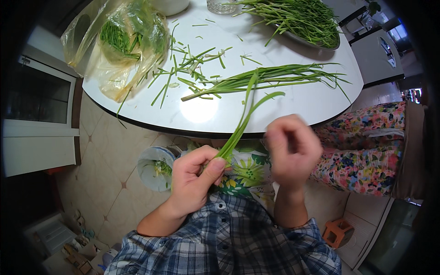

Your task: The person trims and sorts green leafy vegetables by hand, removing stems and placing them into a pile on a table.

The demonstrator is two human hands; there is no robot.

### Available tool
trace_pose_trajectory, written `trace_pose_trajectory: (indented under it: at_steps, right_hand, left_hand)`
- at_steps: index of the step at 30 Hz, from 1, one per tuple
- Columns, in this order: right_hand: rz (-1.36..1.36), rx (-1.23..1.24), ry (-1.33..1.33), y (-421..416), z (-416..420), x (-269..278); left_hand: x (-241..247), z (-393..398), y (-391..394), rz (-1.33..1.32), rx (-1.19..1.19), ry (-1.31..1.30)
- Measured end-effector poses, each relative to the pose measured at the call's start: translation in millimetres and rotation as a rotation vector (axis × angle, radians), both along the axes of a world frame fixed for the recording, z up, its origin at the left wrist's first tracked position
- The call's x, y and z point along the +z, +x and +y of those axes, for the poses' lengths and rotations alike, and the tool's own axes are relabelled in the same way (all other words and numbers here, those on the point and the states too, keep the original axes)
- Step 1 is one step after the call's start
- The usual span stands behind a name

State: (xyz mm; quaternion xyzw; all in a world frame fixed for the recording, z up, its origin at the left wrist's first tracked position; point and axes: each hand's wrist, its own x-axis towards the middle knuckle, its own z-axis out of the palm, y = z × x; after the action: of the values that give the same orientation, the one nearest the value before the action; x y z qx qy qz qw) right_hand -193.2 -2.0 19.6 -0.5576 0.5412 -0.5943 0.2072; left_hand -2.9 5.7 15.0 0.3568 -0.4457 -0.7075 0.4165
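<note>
My left hand [197, 178] grips a small bunch of green garlic chives [240, 129] between thumb and fingers. The leaves rise from it over the table's front edge, their tips bent to the right. To the right, my right hand [294, 149] is raised and apart from the bunch. Its fingers are curled towards the thumb, and motion blur hides whether anything is pinched there. Beyond the hands, a loose bundle of garlic chives [261, 77] lies across the white table [151, 115]. Cut ends and scraps [194, 62] are scattered to its left.
An open plastic bag [117, 80] with more greens stands at the table's left. A metal tray [331, 49] heaped with chives and a cut-glass vessel [221, 7] are at the back. Below the table is a lined bin [146, 172] with scraps. A floral-patterned cloth [364, 165] is at right.
</note>
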Motion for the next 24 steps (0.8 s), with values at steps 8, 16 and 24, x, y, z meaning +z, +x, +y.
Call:
trace_pose_trajectory:
  at_steps: [8,16,24]
  right_hand:
    - [-0.342,0.340,0.347,5.1,0.3,7.3]
    - [-0.345,0.127,0.354,-17.9,-6.3,22.9]
    - [-0.233,0.241,0.241,-7.9,-3.1,7.7]
  left_hand:
    - [-6.7,6.3,-3.9,-0.013,-0.055,0.034]
    - [-29.4,14.9,-0.4,-0.113,-0.118,-0.006]
    - [0.4,-10.7,-13.1,0.064,-0.442,0.127]
